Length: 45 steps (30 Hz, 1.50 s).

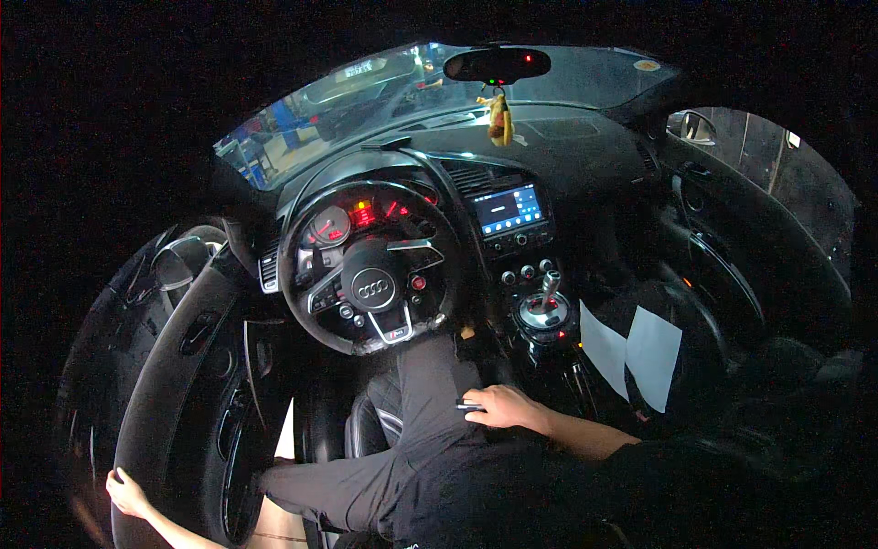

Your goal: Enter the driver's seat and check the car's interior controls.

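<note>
My left hand [127, 492] is closed round the edge of the driver's door [174, 403], which stands swung out to the left. My right hand [502, 406] lies by my thigh, its fingers closed on a small dark object with a silvery edge [469, 405], too small to make out its kind. Ahead of my legs is the black steering wheel [372, 287], touched by neither hand. Behind it the instrument cluster [362, 215] glows red and orange. To the right of the wheel stands the gear lever [550, 287].
White paper sheets [653, 355] lie on the passenger side, right of the console. A lit screen [511, 210] is set in the dashboard. A yellowish ornament [500, 121] hangs below the rear-view mirror [497, 64]. Beyond the passenger door [732, 247], a side mirror shows.
</note>
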Tool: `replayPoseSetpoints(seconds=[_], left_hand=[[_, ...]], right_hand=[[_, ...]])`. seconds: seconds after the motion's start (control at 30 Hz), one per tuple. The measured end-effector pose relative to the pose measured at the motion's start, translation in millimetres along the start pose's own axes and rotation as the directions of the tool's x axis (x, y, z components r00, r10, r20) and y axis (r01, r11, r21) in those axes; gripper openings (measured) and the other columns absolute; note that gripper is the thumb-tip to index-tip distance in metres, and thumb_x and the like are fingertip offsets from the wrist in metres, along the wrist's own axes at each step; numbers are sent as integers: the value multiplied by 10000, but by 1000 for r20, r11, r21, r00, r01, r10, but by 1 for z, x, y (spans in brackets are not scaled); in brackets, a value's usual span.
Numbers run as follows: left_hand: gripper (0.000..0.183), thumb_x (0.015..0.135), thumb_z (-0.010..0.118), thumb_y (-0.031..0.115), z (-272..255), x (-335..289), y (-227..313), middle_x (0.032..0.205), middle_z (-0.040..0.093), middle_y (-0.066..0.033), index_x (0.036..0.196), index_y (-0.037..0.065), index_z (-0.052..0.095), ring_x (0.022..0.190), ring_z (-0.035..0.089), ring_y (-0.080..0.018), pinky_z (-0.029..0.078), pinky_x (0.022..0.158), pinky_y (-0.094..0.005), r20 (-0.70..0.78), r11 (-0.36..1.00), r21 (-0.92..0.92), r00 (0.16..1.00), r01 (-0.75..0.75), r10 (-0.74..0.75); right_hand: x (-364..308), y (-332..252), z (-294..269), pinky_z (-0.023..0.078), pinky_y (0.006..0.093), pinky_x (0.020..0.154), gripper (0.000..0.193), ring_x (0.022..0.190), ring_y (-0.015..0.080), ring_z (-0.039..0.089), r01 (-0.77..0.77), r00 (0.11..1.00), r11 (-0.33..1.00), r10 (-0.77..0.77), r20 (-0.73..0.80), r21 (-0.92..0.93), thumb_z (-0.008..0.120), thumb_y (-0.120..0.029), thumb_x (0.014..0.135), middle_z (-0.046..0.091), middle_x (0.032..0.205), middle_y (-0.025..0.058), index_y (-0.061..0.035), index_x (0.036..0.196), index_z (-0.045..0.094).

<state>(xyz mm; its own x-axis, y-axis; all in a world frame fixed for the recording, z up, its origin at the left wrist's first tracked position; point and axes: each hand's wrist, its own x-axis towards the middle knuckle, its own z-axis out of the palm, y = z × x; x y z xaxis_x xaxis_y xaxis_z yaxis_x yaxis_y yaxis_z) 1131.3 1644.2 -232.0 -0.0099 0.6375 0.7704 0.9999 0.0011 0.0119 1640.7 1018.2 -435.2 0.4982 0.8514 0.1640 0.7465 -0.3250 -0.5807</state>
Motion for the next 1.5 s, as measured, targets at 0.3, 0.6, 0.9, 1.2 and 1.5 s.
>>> replayPoseSetpoints(seconds=[0.3, 0.6, 0.9, 1.2, 1.5], left_hand=[[379, 932, 486, 385, 2, 0, -2, 1147, 608, -95, 1135, 87, 602, 1080, 561, -261, 433, 914, -369, -26, 999, -47, 1000, 10, -11], [383, 932, 480, 390, 15, 4, -11, 1142, 608, -91, 1131, 85, 599, 1073, 563, -259, 427, 923, -363, -60, 995, -98, 998, 22, -28], [379, 934, 474, 399, -8, -2, 4, 1133, 607, -90, 1132, 98, 595, 1066, 567, -261, 436, 910, -369, -31, 998, -53, 999, 32, -34], [388, 936, 469, 415, -4, -3, 4, 1140, 603, -85, 1131, 103, 594, 1070, 565, -260, 435, 909, -366, -48, 998, -43, 998, 36, -39], [383, 935, 472, 419, 18, 3, -19, 1137, 602, -82, 1125, 111, 594, 1069, 564, -259, 433, 909, -369, -94, 997, -80, 996, 6, -13]], right_hand=[[-1, 0, 2, 507, 447, 694, 352, 813, 362, 644, -12, 1000, 1000, 12, -21, 27, 637, -322, 839, 660, 904, 165, -49, 1052, 574], [-2, 2, 3, 511, 447, 695, 351, 816, 363, 645, -18, 1000, 999, 18, -23, 32, 635, -323, 837, 666, 891, 162, -56, 1056, 575], [-1, 4, 4, 513, 452, 709, 354, 832, 365, 644, -35, 999, 999, 35, -9, 15, 636, -322, 834, 669, 919, 165, -64, 1067, 571], [2, 3, 4, 513, 448, 698, 345, 813, 367, 646, -44, 999, 999, 44, 0, 20, 648, -313, 830, 669, 900, 171, -63, 1057, 575], [0, -1, 1, 503, 466, 683, 317, 809, 375, 636, -16, 999, 998, 18, -44, 63, 652, -328, 813, 666, 875, 159, -64, 961, 560]])
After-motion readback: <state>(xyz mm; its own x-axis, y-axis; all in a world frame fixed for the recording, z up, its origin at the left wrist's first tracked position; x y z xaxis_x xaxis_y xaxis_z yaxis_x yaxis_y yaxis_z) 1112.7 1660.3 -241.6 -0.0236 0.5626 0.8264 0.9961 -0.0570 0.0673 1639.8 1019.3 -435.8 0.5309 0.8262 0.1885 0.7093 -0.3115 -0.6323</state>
